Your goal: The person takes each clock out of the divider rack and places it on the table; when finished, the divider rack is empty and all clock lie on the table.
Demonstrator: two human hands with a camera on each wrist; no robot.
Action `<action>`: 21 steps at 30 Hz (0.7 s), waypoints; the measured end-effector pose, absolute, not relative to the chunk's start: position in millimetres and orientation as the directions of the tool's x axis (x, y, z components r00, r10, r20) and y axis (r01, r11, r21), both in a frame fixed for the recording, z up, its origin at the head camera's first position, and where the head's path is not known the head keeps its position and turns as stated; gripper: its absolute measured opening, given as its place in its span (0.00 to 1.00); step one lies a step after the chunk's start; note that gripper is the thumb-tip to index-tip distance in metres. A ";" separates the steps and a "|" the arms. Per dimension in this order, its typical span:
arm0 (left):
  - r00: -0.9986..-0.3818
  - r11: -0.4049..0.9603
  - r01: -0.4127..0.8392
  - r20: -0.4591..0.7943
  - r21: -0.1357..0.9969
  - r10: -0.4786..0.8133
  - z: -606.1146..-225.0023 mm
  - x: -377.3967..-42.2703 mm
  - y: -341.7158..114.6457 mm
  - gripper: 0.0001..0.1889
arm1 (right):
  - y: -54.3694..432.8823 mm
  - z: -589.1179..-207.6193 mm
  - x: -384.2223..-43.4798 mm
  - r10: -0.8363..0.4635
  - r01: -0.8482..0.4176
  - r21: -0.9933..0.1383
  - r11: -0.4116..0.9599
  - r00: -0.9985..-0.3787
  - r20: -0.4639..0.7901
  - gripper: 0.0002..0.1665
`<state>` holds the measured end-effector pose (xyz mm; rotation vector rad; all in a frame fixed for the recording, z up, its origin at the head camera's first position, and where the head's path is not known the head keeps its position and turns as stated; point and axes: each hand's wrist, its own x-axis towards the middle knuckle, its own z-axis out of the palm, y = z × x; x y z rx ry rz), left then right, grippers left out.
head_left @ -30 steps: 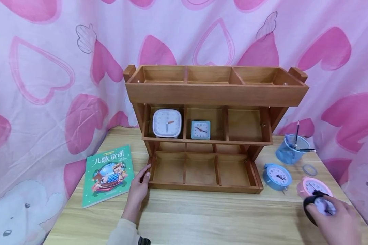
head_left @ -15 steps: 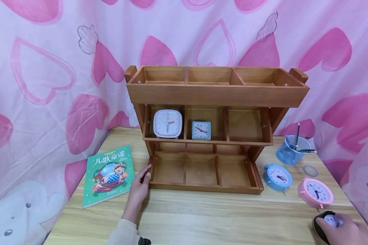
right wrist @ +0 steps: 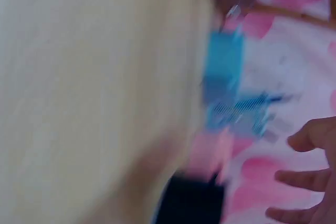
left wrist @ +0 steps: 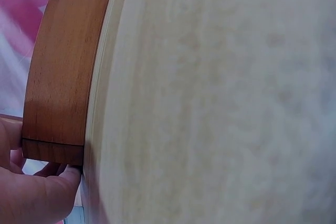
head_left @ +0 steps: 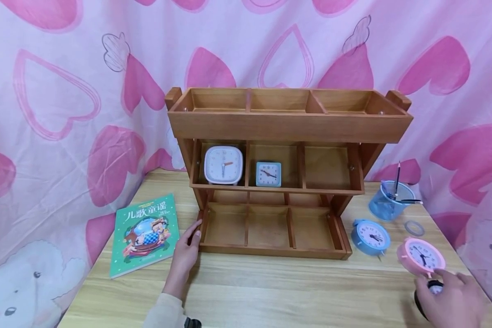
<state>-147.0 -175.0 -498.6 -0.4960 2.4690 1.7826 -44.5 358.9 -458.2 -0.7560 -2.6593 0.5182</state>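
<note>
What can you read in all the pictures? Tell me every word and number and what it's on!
"儿歌童谣", in white on the green book.
The smaller print on that cover: too small to read.
Numbers on the white clock, small square clock, blue clock and pink clock: too small to read for sure.
Black clock: partly covered by the right hand, so unreadable.

Soft, even light fills the head view, leaving gentle shadows on the table point(head_left: 291, 291) beside each hand, the right hand point(head_left: 455, 298) slightly blurred. The left wrist view is dimmer, its lens bowing the wooden rack point(left wrist: 63, 77) and its right side hazy. Strong blur smears the black clock point(right wrist: 191, 203) and pencil cup point(right wrist: 239, 114) in the right wrist view.
</note>
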 end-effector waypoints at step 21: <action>-0.940 0.280 -0.314 -0.256 0.907 -0.226 -498.1 -148.2 -175.1 0.21 | 162.9 -335.5 -188.5 -0.286 -0.607 -0.331 0.723 -0.699 0.656 0.21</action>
